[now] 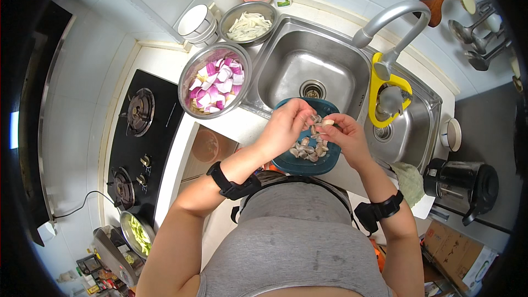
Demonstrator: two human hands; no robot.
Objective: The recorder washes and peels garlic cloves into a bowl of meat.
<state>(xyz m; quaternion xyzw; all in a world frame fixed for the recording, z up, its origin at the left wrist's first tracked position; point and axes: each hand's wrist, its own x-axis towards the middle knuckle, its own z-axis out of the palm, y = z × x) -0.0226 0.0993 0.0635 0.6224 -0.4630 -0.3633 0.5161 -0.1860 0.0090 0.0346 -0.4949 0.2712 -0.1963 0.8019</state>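
In front of my body sits a teal plastic bowl, holding several unpeeled garlic cloves. Above it, my right hand grips a pale garlic clove between thumb and fingers. My left hand is close on the other side, its fingertips pinched together on what looks like a bit of papery garlic skin. The left fingers hide part of what they hold.
Behind the bowl lies a steel sink with a grey faucet and yellow strainer basket. Left stand a steel bowl of cut red onion, a bowl of pale strips and a gas stove. A blender jug lies right.
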